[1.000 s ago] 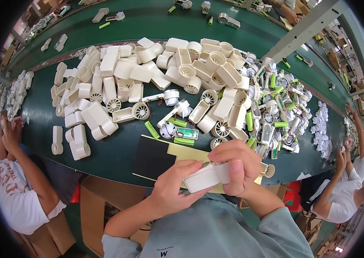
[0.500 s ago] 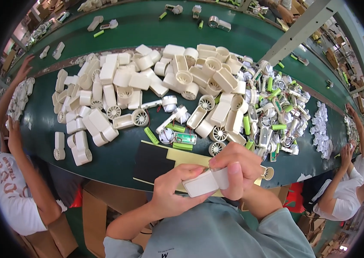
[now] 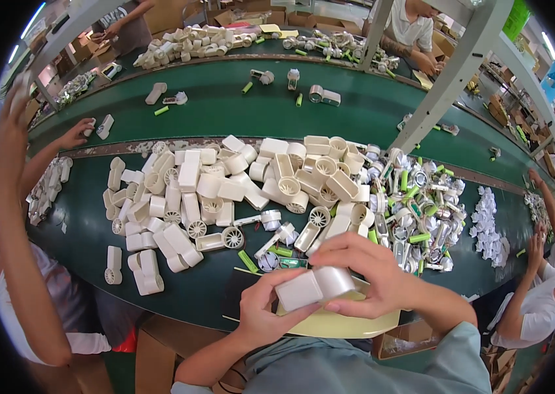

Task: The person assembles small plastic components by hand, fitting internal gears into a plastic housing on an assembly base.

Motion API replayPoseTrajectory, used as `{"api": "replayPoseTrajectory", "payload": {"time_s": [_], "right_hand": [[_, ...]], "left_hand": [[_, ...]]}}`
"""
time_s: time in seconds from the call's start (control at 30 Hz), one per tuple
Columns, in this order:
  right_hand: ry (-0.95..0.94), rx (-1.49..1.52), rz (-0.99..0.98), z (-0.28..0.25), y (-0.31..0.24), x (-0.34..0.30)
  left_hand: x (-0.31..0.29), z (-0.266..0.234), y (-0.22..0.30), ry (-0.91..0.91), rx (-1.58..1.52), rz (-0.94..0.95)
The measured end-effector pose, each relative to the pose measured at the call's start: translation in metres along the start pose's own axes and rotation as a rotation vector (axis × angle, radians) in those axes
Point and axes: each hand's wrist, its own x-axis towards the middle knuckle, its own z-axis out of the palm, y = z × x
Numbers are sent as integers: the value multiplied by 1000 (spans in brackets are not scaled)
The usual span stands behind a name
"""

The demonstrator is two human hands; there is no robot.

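above the yellow board (image 3: 356, 324), hands (image 3: 259, 314) (image 3: 384, 279) around opposite ends of a white casing (image 3: 302, 290)

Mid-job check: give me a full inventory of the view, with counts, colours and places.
Worktable: one, dark green, centre
Conveyor belt: one, green, behind the worktable
Loose casings: dozens, cream, heaped mid-worktable; more heaped on the far side
Fan-and-board assemblies: many, white and green, mostly right of the loose casings
Cylindrical cells: many, lime green, mostly among the assemblies
Thin pieces: many, white, right end
Sheet: one, pale yellow, near edge
Pad: one, black, left of the sheet
Metal posts: several, grey, top
Cardboard boxes: several, brown, below the worktable and in the background
Co-workers: several, mostly white tops, left, right, far side
Held casing: one, off-white, above the sheet
Left hand: one, bare, at the casing's rectangular end
Right hand: one, bare, at its round end
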Motion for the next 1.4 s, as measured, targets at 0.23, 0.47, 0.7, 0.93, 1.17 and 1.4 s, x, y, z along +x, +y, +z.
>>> {"api": "replayPoseTrajectory", "payload": {"time_s": [0.23, 0.47, 0.7, 0.93, 1.17, 1.4], "right_hand": [[-124, -48, 125, -58, 60, 68], [269, -934, 322, -142, 255, 119], [107, -782, 253, -103, 332, 240], [136, -786, 423, -53, 432, 348], [-96, -780, 552, -44, 460, 384], [-165, -607, 522, -54, 415, 368]], "left_hand": [[46, -23, -9, 140, 219, 27], [114, -46, -11, 39, 1025, 308], [145, -54, -47, -171, 1145, 198], [150, -56, -51, -216, 1026, 144], [149, -66, -39, -296, 1079, 350], [124, -69, 18, -37, 818, 199]]}}
